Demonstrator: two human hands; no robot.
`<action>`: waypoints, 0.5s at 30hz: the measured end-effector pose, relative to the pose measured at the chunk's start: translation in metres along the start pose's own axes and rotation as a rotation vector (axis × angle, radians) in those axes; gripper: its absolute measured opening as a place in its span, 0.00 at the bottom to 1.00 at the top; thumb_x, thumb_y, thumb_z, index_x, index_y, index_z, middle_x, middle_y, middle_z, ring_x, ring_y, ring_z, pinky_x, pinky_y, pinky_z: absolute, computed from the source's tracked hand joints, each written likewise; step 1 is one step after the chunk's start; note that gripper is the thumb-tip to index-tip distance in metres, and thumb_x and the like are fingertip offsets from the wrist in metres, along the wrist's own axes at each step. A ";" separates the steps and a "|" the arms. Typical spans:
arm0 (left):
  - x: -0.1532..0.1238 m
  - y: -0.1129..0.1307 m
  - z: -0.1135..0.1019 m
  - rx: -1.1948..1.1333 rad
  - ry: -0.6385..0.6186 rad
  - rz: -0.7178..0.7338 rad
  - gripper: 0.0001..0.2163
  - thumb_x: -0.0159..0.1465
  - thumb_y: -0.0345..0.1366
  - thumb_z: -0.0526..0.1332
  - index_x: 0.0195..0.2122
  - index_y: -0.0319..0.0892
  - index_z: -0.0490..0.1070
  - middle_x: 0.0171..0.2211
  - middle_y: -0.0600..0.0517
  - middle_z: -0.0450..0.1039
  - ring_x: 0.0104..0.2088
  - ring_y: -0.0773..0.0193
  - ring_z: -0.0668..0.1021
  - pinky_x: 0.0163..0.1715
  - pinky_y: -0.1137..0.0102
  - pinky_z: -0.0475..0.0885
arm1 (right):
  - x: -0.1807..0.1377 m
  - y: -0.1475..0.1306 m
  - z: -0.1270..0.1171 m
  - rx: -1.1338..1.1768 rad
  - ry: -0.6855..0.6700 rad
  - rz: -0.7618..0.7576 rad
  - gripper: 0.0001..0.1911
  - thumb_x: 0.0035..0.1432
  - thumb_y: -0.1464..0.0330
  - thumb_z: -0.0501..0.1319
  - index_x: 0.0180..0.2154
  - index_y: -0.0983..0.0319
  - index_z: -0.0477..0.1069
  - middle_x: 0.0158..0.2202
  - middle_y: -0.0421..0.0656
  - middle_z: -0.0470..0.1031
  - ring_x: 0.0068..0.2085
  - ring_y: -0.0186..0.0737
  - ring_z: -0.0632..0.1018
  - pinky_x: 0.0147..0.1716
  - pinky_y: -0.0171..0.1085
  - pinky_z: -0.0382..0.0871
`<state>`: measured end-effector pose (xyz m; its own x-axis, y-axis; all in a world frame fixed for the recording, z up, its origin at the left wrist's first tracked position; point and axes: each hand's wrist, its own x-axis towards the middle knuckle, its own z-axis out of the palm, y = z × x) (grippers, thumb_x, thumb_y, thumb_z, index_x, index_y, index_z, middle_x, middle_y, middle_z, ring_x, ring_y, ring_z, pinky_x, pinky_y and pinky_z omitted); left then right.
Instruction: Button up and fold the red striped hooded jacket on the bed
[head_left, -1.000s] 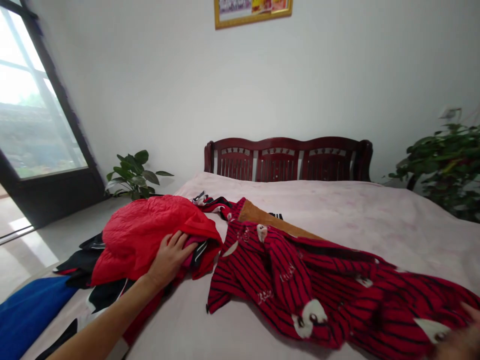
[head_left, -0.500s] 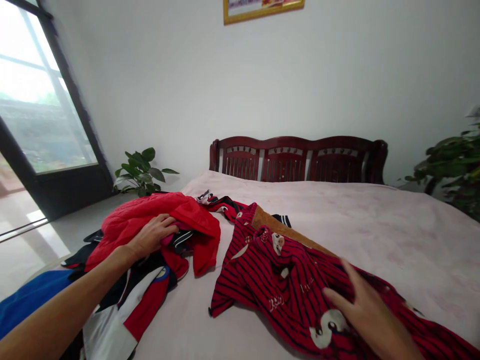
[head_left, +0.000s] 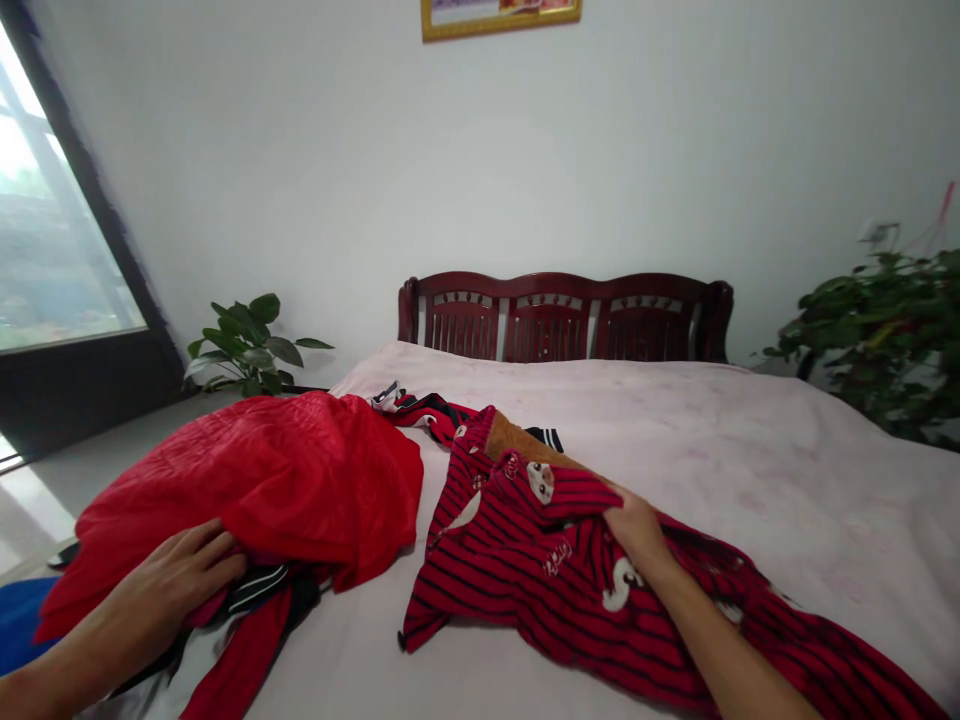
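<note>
A puffy red jacket [head_left: 300, 470] lies over a pile of clothes on the left. My left hand [head_left: 180, 580] is closed at its near edge; the fingertips are partly tucked into the cloth, beside some purple-pink fabric. On the right is a red garment with dark stripes [head_left: 510, 560], white animal patches and lettering. My right hand [head_left: 634, 525] pinches its upper fabric near the brown fleecy part [head_left: 525, 445]. The garment's lower length runs under my right forearm to the bottom right.
Everything lies on a pale pink bedspread [head_left: 637, 420]. Behind stands a dark wooden headboard [head_left: 555, 320]. Blue cloth [head_left: 22, 625] shows at the left edge. A folded red, black and white garment [head_left: 427, 410] lies beyond. Leafy plants flank the bed, left [head_left: 247, 345] and right [head_left: 877, 340].
My left hand has drawn the red jacket's edge nearer and left, spreading it over the pile. My right hand has moved forward and left and taken hold of the striped garment. The view turned slightly right.
</note>
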<state>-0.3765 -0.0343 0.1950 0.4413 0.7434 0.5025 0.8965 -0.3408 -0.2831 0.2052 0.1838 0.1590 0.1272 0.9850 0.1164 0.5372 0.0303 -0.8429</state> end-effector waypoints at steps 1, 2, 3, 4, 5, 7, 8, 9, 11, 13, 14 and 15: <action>0.001 0.006 -0.002 0.007 -0.027 -0.023 0.19 0.52 0.36 0.53 0.40 0.61 0.77 0.43 0.63 0.80 0.44 0.53 0.79 0.38 0.57 0.76 | 0.009 -0.021 -0.010 0.171 0.111 -0.009 0.23 0.47 0.70 0.56 0.46 0.66 0.75 0.24 0.42 0.78 0.28 0.46 0.78 0.31 0.40 0.72; 0.006 0.012 -0.007 -0.009 -0.081 -0.067 0.18 0.51 0.40 0.55 0.40 0.60 0.78 0.43 0.60 0.80 0.44 0.49 0.79 0.37 0.54 0.76 | 0.016 -0.044 -0.021 0.368 0.235 -0.075 0.23 0.46 0.69 0.58 0.46 0.66 0.75 0.28 0.42 0.79 0.30 0.44 0.79 0.33 0.39 0.73; 0.012 0.020 -0.014 -0.048 -0.167 -0.120 0.18 0.48 0.43 0.58 0.40 0.60 0.78 0.42 0.59 0.80 0.43 0.46 0.79 0.36 0.51 0.76 | 0.021 -0.066 -0.034 0.552 0.334 -0.172 0.23 0.45 0.69 0.60 0.46 0.66 0.75 0.31 0.42 0.80 0.34 0.43 0.79 0.38 0.39 0.74; 0.021 0.031 -0.023 -0.112 -0.261 -0.183 0.17 0.46 0.46 0.60 0.39 0.60 0.79 0.41 0.58 0.81 0.42 0.45 0.80 0.36 0.50 0.75 | 0.022 -0.087 -0.047 0.689 0.380 -0.264 0.23 0.46 0.67 0.62 0.46 0.65 0.74 0.33 0.41 0.80 0.37 0.43 0.80 0.41 0.40 0.74; 0.032 0.044 -0.031 -0.203 -0.366 -0.250 0.18 0.45 0.47 0.63 0.39 0.61 0.79 0.41 0.58 0.81 0.41 0.45 0.80 0.37 0.51 0.75 | 0.019 -0.105 -0.060 0.783 0.382 -0.331 0.23 0.47 0.66 0.64 0.47 0.64 0.74 0.35 0.41 0.80 0.39 0.42 0.80 0.43 0.41 0.74; 0.059 0.074 -0.039 -0.459 -0.520 -0.376 0.17 0.48 0.46 0.66 0.41 0.62 0.78 0.42 0.58 0.81 0.41 0.51 0.81 0.42 0.57 0.75 | 0.000 -0.123 -0.078 0.857 0.250 -0.372 0.25 0.48 0.65 0.65 0.50 0.61 0.73 0.39 0.41 0.80 0.42 0.43 0.80 0.45 0.43 0.74; 0.075 0.089 -0.037 -0.602 -0.532 -0.422 0.16 0.52 0.46 0.66 0.43 0.62 0.78 0.44 0.58 0.80 0.43 0.53 0.80 0.45 0.60 0.74 | -0.015 -0.123 -0.083 0.843 0.153 -0.349 0.25 0.49 0.65 0.65 0.51 0.59 0.72 0.41 0.41 0.80 0.43 0.44 0.80 0.46 0.44 0.74; 0.091 0.105 -0.030 -0.741 -0.509 -0.454 0.15 0.55 0.46 0.64 0.44 0.60 0.78 0.45 0.56 0.80 0.45 0.54 0.80 0.47 0.63 0.73 | -0.033 -0.117 -0.084 0.796 0.040 -0.307 0.25 0.50 0.65 0.65 0.52 0.57 0.72 0.42 0.41 0.80 0.44 0.45 0.79 0.47 0.45 0.73; 0.124 0.132 -0.002 -0.997 -0.417 -0.533 0.16 0.55 0.46 0.65 0.45 0.53 0.79 0.47 0.53 0.79 0.47 0.54 0.79 0.49 0.64 0.72 | -0.069 -0.088 -0.077 0.629 -0.186 -0.211 0.27 0.50 0.66 0.65 0.54 0.56 0.72 0.45 0.42 0.80 0.47 0.47 0.79 0.49 0.45 0.73; 0.154 0.154 0.036 -1.200 -0.312 -0.668 0.17 0.51 0.46 0.68 0.40 0.45 0.79 0.41 0.49 0.81 0.44 0.52 0.80 0.45 0.64 0.74 | -0.095 -0.050 -0.067 0.417 -0.413 -0.134 0.30 0.46 0.65 0.66 0.54 0.57 0.72 0.46 0.44 0.79 0.47 0.49 0.79 0.48 0.44 0.73; 0.168 0.163 0.056 -1.272 -0.278 -0.739 0.17 0.50 0.46 0.68 0.37 0.43 0.79 0.37 0.48 0.81 0.41 0.52 0.81 0.42 0.64 0.75 | -0.101 -0.030 -0.064 0.340 -0.489 -0.091 0.32 0.45 0.64 0.66 0.55 0.58 0.71 0.48 0.45 0.79 0.47 0.49 0.79 0.47 0.44 0.73; 0.180 0.171 0.075 -1.333 -0.248 -0.810 0.16 0.48 0.46 0.69 0.35 0.41 0.78 0.34 0.48 0.81 0.39 0.53 0.81 0.39 0.64 0.76 | -0.101 -0.011 -0.064 0.272 -0.540 -0.049 0.34 0.44 0.63 0.66 0.56 0.59 0.70 0.50 0.47 0.77 0.46 0.49 0.79 0.46 0.43 0.74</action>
<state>-0.1467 0.0844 0.1762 -0.0501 0.9985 -0.0207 0.3298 0.0360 0.9433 0.2394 0.0733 0.1904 -0.3716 0.9262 -0.0641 0.2899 0.0502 -0.9557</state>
